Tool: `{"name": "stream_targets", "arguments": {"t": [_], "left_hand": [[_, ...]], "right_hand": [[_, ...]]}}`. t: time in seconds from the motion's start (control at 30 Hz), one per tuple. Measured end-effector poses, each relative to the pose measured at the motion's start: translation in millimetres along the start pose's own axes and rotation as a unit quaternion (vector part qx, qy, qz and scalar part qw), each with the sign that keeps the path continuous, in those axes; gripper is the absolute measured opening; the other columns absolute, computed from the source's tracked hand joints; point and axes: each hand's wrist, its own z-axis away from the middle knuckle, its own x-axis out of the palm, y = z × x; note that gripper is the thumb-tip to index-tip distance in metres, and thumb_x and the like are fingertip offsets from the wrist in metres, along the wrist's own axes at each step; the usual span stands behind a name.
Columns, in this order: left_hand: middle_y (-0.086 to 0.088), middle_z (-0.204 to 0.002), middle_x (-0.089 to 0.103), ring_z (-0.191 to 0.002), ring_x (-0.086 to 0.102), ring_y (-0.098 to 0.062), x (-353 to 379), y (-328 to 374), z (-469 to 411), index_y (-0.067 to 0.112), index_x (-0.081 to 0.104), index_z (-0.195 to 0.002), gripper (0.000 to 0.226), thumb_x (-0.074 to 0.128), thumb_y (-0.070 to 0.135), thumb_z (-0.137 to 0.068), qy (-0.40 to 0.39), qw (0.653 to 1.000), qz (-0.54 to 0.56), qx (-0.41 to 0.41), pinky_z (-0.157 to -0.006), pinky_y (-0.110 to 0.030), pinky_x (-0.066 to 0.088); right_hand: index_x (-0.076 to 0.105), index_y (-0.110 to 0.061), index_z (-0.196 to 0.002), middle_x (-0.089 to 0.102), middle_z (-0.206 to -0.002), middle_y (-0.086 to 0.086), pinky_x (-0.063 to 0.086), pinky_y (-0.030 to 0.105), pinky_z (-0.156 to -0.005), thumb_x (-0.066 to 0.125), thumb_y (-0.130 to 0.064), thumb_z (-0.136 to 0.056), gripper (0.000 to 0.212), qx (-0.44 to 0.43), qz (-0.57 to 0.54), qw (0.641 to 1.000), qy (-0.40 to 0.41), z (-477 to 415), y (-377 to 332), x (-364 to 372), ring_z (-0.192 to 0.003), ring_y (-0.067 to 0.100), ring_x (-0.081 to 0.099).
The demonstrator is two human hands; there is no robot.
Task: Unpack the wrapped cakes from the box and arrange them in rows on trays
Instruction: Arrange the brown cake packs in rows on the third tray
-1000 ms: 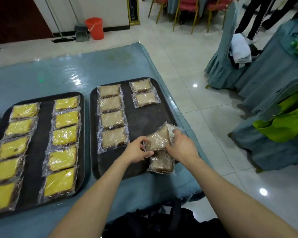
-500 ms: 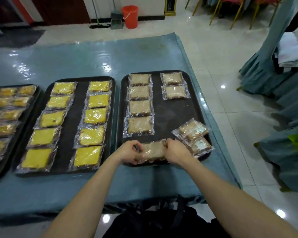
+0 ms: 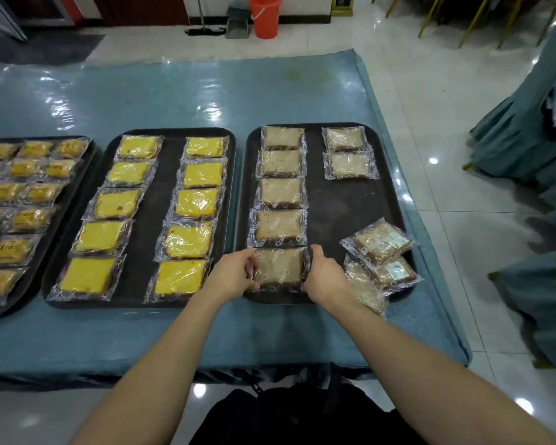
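A brown wrapped cake (image 3: 280, 266) lies at the near end of the left row on the right black tray (image 3: 344, 207). My left hand (image 3: 235, 273) grips its left edge and my right hand (image 3: 326, 277) grips its right edge. Several brown cakes (image 3: 281, 194) fill the row beyond it, and two more (image 3: 349, 152) start a second row at the tray's far end. A loose pile of brown cakes (image 3: 379, 252) sits on the tray's near right corner. No box is in view.
The middle tray (image 3: 142, 298) holds two rows of yellow cakes (image 3: 190, 203). A left tray (image 3: 77, 200) holds smaller yellow cakes. The blue-covered table (image 3: 174, 91) ends just right of the brown tray. A black bag (image 3: 302, 415) lies below. Draped chairs (image 3: 527, 130) stand at right.
Both hands carried one brown cake from the pile at the tray's right to the near end of the left row and set it down; the camera view shifted left.
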Motion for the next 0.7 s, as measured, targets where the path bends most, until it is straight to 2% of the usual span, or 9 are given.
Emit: {"name": "stream_targets", "arguments": {"t": [0.07,0.17,0.23,0.3,0.4,0.53,0.63,0.7], "left_hand": [[0.008,-0.094,0.067,-0.084,0.066,-0.018,0,-1,0,0.031,0.065,-0.104,0.051,0.102,0.020,-0.070,0.006,1.000,-0.017,0.013,-0.076,-0.036,0.057],[0.006,-0.121,0.059,-0.114,0.058,-0.020,2,-1,1,0.038,0.059,-0.136,0.079,0.100,0.043,-0.069,0.058,0.985,-0.154,0.061,-0.096,-0.039,0.052],[0.004,-0.132,0.051,-0.125,0.050,-0.022,1,1,1,0.041,0.051,-0.153,0.096,0.098,0.051,-0.069,0.076,0.966,-0.227,0.097,-0.107,-0.042,0.046],[0.005,-0.137,0.048,-0.132,0.047,-0.022,-2,2,-1,0.043,0.046,-0.159,0.099,0.095,0.051,-0.073,0.056,0.958,-0.256,0.119,-0.111,-0.042,0.043],[0.006,-0.139,0.048,-0.134,0.047,-0.021,-7,3,-3,0.045,0.042,-0.160,0.098,0.092,0.052,-0.077,0.037,0.958,-0.260,0.118,-0.113,-0.042,0.043],[0.005,-0.133,0.050,-0.130,0.050,-0.021,-12,11,-5,0.040,0.048,-0.158,0.090,0.090,0.054,-0.080,0.037,0.959,-0.252,0.128,-0.109,-0.041,0.046],[0.004,-0.134,0.056,-0.127,0.057,-0.022,-15,33,-15,0.035,0.057,-0.150,0.073,0.087,0.052,-0.085,0.038,0.965,-0.221,0.134,-0.109,-0.043,0.049],[0.005,-0.131,0.062,-0.122,0.062,-0.020,-13,56,-25,0.033,0.063,-0.144,0.061,0.084,0.048,-0.089,0.023,0.968,-0.199,0.149,-0.106,-0.043,0.053]], "right_hand": [[0.039,-0.013,-0.146,0.066,-0.112,0.018,0.051,0.043,-0.072,0.068,-0.002,-0.088,0.066,-0.012,0.021,1.000,0.011,3,-1,-2,-0.099,0.041,0.070],[0.047,-0.015,-0.144,0.054,-0.125,0.011,0.055,0.046,-0.078,0.067,-0.017,-0.093,0.054,-0.102,0.051,0.991,0.072,6,2,-3,-0.106,0.038,0.065],[0.047,-0.020,-0.153,0.051,-0.136,0.005,0.058,0.046,-0.089,0.071,-0.036,-0.094,0.065,-0.171,0.063,0.981,0.069,7,3,-2,-0.118,0.031,0.058],[0.045,-0.021,-0.156,0.050,-0.145,0.001,0.054,0.045,-0.100,0.077,-0.046,-0.092,0.075,-0.181,0.104,0.978,0.027,6,2,-2,-0.128,0.028,0.052],[0.050,-0.017,-0.152,0.049,-0.150,0.001,0.049,0.044,-0.107,0.081,-0.043,-0.092,0.072,-0.164,0.129,0.978,0.008,3,3,-3,-0.132,0.029,0.050],[0.060,-0.015,-0.139,0.056,-0.133,0.005,0.049,0.044,-0.106,0.075,-0.045,-0.094,0.056,-0.154,0.105,0.982,0.015,6,5,-21,-0.126,0.029,0.053],[0.068,-0.014,-0.128,0.061,-0.123,0.006,0.050,0.043,-0.103,0.068,-0.036,-0.098,0.037,-0.136,0.083,0.980,0.115,6,14,-44,-0.120,0.028,0.056],[0.069,-0.015,-0.126,0.063,-0.124,0.006,0.047,0.044,-0.105,0.066,-0.033,-0.097,0.034,-0.098,0.099,0.972,0.190,3,30,-61,-0.122,0.028,0.054]]}}
